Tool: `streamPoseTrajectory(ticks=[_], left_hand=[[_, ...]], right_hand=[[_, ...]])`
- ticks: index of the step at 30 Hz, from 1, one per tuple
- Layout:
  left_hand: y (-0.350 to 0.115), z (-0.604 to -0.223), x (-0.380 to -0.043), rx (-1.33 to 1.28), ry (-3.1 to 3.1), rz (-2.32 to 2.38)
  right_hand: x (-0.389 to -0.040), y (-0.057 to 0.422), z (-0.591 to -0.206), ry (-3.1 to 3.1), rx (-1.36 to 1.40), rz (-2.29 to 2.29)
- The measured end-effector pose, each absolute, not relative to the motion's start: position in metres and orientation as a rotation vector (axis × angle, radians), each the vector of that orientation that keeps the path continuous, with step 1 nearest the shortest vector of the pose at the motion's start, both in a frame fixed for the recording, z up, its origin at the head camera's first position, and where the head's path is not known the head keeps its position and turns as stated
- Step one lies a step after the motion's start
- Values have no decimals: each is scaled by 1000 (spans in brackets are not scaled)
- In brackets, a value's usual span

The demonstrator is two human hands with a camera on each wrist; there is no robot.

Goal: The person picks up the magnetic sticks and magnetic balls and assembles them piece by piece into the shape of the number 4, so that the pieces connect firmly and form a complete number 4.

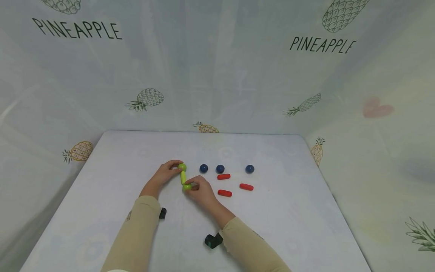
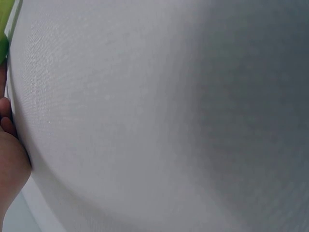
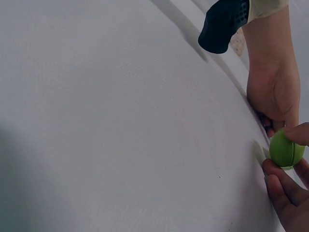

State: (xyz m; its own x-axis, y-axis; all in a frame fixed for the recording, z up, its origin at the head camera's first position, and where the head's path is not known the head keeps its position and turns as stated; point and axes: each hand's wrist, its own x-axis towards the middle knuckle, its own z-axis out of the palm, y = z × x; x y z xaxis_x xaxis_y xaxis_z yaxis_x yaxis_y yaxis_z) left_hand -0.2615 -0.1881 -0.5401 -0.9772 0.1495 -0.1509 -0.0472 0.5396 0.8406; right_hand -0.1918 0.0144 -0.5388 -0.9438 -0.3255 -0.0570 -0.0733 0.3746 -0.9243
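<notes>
On the left part of the table, a short lime-green stick (image 1: pixel 183 177) stretches between two lime-green balls. My left hand (image 1: pixel 167 172) pinches the far ball (image 1: pixel 182 167) between thumb and fingers. The near ball (image 1: pixel 187 187) is in the fingers of my right hand (image 1: pixel 202 192), at the stick's near end. In the right wrist view, a thin seam runs round the near ball (image 3: pixel 282 150), held between thumb and fingers. Only a sliver of green and part of my left hand (image 2: pixel 12 164) show at the edge of the left wrist view.
Three dark blue balls (image 1: pixel 220 169) lie in a loose row to the right. Closer to me are three red sticks (image 1: pixel 225 193). All rest on the white table (image 1: pixel 289 211). A black wrist camera (image 1: pixel 213 241) hangs by the right sleeve, another (image 1: pixel 163 213) by the left.
</notes>
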Motion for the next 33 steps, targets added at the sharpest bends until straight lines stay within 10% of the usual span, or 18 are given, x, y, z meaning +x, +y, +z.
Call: streamPoseTrajectory(ticks=[33], left_hand=[[-191, -546, -265, 101, 2557, 1398]], right_hand=[[-198, 4, -544, 2538, -488, -1457]])
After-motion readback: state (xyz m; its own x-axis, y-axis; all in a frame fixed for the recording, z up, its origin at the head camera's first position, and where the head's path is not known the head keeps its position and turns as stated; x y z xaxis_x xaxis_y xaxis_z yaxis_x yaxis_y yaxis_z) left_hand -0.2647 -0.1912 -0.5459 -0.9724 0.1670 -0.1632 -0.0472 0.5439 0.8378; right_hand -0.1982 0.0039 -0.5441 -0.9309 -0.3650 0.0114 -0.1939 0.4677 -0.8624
